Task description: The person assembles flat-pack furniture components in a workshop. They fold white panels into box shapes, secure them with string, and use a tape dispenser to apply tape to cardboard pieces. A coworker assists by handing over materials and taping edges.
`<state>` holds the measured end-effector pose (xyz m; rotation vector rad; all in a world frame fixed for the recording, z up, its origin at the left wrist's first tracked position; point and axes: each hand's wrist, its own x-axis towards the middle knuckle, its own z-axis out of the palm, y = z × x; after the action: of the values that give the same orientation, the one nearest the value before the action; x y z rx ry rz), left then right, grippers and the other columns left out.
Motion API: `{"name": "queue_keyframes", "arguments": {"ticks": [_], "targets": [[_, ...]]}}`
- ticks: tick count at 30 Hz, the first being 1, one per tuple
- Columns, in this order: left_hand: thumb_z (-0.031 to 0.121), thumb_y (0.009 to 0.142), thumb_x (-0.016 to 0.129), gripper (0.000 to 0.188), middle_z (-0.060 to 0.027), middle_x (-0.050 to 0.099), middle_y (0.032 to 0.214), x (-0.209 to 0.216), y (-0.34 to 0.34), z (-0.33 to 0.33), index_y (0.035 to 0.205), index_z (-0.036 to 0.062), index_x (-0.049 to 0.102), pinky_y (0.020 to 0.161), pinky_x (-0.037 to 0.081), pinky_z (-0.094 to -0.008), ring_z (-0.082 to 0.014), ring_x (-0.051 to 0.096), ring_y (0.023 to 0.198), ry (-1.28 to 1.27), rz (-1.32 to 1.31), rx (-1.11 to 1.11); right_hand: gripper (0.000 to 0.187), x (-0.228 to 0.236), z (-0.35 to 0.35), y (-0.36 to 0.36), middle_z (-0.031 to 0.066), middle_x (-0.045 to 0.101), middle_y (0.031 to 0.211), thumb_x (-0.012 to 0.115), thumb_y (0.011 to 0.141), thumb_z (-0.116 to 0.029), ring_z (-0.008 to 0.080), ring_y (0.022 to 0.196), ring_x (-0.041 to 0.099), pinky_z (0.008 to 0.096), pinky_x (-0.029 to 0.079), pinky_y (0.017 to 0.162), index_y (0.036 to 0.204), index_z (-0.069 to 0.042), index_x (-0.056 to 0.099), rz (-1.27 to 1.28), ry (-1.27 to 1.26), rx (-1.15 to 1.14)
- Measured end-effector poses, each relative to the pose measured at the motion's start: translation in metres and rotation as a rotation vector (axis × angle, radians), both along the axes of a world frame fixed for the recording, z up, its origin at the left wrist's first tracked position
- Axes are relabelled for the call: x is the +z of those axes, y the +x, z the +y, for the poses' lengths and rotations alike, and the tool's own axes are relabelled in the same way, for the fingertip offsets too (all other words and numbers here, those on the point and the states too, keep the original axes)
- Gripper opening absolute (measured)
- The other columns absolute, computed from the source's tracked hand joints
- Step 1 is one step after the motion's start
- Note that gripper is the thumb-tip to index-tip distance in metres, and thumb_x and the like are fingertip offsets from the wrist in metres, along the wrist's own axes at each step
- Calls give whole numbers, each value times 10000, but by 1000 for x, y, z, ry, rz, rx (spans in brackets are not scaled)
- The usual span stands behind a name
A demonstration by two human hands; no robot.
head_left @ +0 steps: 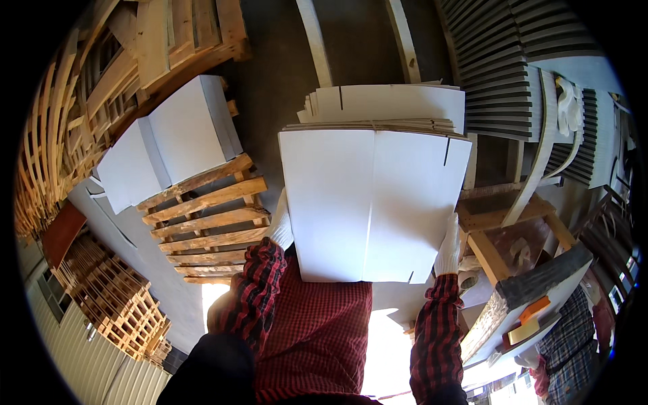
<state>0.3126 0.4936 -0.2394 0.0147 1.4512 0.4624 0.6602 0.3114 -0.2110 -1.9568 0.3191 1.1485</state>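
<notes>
In front of me is a stack of flat, white cardboard sheets (331,202), creased down the middle, with dark slots near its right corners. Several brown sheet edges show along its far side. My left hand (282,226), in a white knitted glove, grips the stack's left side, its fingers mostly hidden behind the board. Along the right edge, my right hand (448,246), gloved the same way, is pressed to the side with its fingers partly out of sight. Just beyond lies another pile of similar white sheets (405,101), partly covered by the near stack.
At my left a slatted wooden pallet (209,219) carries white folded boards (185,131). Stacked pallets (115,290) and loose timber (158,40) stand farther left. On the right are slotted white panels (496,94), a wooden frame (489,256) and a bench (533,304) beside another person's plaid sleeve (574,337).
</notes>
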Motion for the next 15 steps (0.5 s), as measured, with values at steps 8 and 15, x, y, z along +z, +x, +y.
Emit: {"name": "queue_keyframes", "arguments": {"ticks": [8, 15], "targets": [[377, 1019, 543, 372, -45, 612, 1033, 39, 11, 1, 1171, 37, 560, 737, 549, -297, -128, 606, 903, 71, -49, 70, 747, 36, 1, 1, 50, 404, 1541, 390, 1022, -614, 220, 1376, 413, 347, 331, 1138, 1547, -85, 336, -114, -13, -266], [233, 1036, 486, 232, -70, 571, 1138, 109, -5, 28, 1179, 55, 529, 906, 490, -320, -171, 561, 1053, 420, -170, 8, 639, 104, -2, -8, 119, 385, 1522, 454, 1044, -413, 249, 1391, 365, 345, 288, 1165, 1538, -44, 285, -529, 63, 43]]}}
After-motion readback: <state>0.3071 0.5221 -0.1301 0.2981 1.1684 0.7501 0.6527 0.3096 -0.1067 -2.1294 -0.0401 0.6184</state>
